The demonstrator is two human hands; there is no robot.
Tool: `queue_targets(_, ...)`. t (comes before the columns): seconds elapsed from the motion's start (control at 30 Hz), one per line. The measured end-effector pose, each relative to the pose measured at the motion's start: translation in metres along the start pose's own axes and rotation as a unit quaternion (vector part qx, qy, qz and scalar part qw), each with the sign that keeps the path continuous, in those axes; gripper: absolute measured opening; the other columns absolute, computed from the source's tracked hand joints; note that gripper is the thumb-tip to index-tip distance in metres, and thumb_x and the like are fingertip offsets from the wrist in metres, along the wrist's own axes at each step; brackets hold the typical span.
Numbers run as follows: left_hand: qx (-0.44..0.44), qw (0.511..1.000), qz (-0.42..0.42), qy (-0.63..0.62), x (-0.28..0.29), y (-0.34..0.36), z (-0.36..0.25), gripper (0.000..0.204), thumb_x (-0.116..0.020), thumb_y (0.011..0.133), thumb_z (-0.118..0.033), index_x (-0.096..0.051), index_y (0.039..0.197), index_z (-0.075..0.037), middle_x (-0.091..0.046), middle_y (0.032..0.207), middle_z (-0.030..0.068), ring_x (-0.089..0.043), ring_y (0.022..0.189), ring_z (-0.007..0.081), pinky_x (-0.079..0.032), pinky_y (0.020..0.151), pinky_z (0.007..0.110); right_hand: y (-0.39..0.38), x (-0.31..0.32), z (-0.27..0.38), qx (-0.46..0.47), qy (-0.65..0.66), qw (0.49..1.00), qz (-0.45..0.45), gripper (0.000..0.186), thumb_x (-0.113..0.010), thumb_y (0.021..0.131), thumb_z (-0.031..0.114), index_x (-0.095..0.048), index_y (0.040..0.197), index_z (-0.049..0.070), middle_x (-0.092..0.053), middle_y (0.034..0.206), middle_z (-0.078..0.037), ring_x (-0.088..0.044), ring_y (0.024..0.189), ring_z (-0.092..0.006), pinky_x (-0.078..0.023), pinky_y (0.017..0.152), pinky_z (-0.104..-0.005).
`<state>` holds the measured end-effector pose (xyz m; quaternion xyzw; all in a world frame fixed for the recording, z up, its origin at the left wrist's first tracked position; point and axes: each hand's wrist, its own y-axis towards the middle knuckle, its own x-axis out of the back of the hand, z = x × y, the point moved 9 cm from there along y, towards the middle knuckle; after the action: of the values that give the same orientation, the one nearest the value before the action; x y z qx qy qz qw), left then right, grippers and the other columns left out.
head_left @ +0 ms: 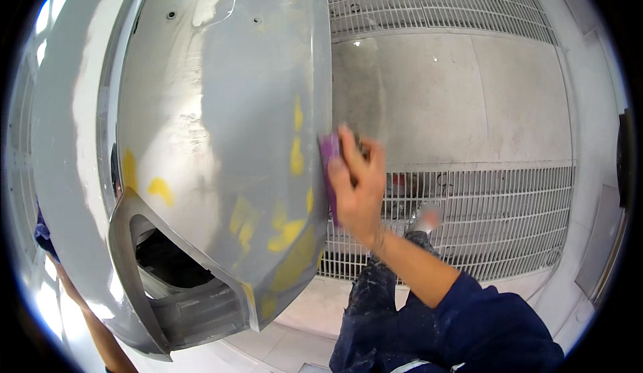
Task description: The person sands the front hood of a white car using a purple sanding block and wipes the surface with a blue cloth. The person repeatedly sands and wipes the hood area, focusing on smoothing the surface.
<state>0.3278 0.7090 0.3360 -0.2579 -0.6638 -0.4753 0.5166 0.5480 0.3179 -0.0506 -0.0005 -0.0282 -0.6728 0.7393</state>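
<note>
My right hand (362, 185) comes in from the lower right and is closed round a long purple sanding block (330, 165). The block lies against the right edge of a large car body panel (254, 118), beside its grey surface. Blurring at the fingertips hides some detail. Yellow patches (288, 234) mark the panel near its lower right corner, and others lie by the lamp opening (171, 259). My left hand does not appear in the picture.
At the far left, a smaller bare forearm (94, 316), seemingly another person's, reaches along the body toward a dark blue cloth-like thing (43, 232). Metal floor grating (482, 226) lies right of the panel, below my arm. My dusty trousers (372, 306) show at the bottom.
</note>
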Motion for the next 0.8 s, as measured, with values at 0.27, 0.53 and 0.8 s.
queue_targets(0.27, -0.026, 0.999, 0.005, -0.018, -0.028, 0.021, -0.011, 0.085, -0.052, 0.093, -0.066, -0.040, 0.157, -0.012, -0.041, 0.160, 0.0161, -0.040, 0.147, 0.0345, -0.029, 0.122, 0.052, -0.026, 0.006, -0.005, 0.008, -0.039, 0.999, -0.014, 0.045, -0.064, 0.100, 0.022, -0.062, 0.141, 0.004, -0.051, 0.123, -0.024, -0.056, 0.111, -0.0349, -0.049, 0.094, -0.0402)
queue_targets(0.53, -0.088, 0.996, 0.011, 0.000, -0.028, 0.043, -0.045, 0.089, -0.048, 0.092, -0.074, -0.038, 0.158, -0.015, -0.038, 0.162, 0.0158, -0.037, 0.150, 0.0359, -0.026, 0.124, 0.055, 0.081, -0.002, 0.015, 0.044, -0.053, 0.998, -0.002, 0.045, -0.065, 0.096, 0.017, -0.063, 0.139, 0.005, -0.051, 0.128, -0.026, -0.056, 0.111, -0.0402, -0.049, 0.096, -0.0460)
queue_targets(0.8, -0.276, 0.955, 0.011, 0.106, -0.026, 0.043, -0.157, 0.065, -0.068, 0.093, -0.048, -0.050, 0.141, -0.008, -0.054, 0.143, 0.0214, -0.049, 0.137, 0.0393, -0.033, 0.119, 0.052, 0.067, -0.006, 0.108, 0.372, -0.332, 0.838, 0.221, 0.045, -0.072, 0.088, 0.019, -0.067, 0.131, 0.012, -0.054, 0.131, -0.023, -0.057, 0.106, -0.0390, -0.053, 0.089, -0.0458)
